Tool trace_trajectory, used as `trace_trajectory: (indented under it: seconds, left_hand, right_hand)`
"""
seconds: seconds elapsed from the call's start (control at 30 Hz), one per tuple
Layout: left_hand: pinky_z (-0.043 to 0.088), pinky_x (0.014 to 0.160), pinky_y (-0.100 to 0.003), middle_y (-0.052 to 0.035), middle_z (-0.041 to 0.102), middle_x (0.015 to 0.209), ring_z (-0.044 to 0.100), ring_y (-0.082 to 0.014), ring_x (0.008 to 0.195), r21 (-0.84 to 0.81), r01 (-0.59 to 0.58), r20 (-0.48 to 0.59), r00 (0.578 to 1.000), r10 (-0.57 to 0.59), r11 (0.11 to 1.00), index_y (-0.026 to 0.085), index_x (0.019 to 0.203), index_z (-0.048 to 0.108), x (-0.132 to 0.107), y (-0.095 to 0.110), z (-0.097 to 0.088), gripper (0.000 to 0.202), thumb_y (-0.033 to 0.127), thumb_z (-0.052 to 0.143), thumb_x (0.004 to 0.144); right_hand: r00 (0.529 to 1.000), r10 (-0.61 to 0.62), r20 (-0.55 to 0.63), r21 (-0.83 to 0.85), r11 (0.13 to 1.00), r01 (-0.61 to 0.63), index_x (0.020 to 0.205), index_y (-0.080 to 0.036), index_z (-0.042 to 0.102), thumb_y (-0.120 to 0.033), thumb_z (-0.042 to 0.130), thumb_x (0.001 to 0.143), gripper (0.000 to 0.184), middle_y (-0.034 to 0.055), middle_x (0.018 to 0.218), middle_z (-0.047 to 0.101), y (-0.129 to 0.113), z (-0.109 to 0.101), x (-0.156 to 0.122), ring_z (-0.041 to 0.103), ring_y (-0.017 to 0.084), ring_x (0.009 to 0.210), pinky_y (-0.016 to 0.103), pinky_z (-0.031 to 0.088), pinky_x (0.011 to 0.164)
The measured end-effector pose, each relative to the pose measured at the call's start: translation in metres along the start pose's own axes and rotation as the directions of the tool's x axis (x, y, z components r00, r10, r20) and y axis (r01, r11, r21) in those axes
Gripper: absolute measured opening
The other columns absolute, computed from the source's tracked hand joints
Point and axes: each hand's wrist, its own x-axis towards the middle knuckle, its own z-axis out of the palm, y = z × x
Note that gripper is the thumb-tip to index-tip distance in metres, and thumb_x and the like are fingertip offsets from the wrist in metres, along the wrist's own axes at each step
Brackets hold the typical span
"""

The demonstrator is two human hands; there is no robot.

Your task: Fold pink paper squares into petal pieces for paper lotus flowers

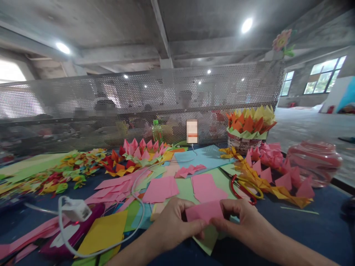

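Between my hands is a small folded piece of pink paper point(204, 212), held up above the table in front of me. My left hand point(177, 218) pinches its left end, thumb along the lower edge. At the right end, my right hand point(240, 218) grips the paper between thumb and bent fingers. Just beyond lie two stacks of pink paper, one to the left point(161, 189) and another to the right point(206, 186). A pair of scissors point(237, 186) with red and yellow handles rests behind my right hand. Green paper point(207, 242) lies under my hands.
Folded pink pieces point(190, 170) lie on blue paper. Paper flowers stand behind, including a basket-like one point(249, 127). A clear jar point(314, 164) is at right. A white cable point(141, 207) loops from a charger point(76, 210) to a phone point(192, 131). A perforated metal screen point(138, 99) closes the back.
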Motion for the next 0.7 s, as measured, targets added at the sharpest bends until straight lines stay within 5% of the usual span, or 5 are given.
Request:
trace_trajectory:
  seconds: [0.7]
  left_hand:
    - [0.036, 0.051, -0.019, -0.0058, 0.071, 0.063, 0.056, -0.0114, 0.053, 0.117, 0.007, -0.016, 1.000, -0.005, 0.993, 0.011, 0.068, 0.071, 0.002, 0.004, -0.014, 0.022, 0.031, 0.066, 0.076]
  right_hand:
    - [0.996, -0.069, -0.058, -0.005, 0.998, 0.069, 0.075, -0.017, 0.060, -0.033, 0.055, 0.090, 0.023, 0.0007, 0.071, 0.063, 0.003, -0.010, 0.003, 0.057, 0.015, 0.069, 0.025, 0.043, 0.064]
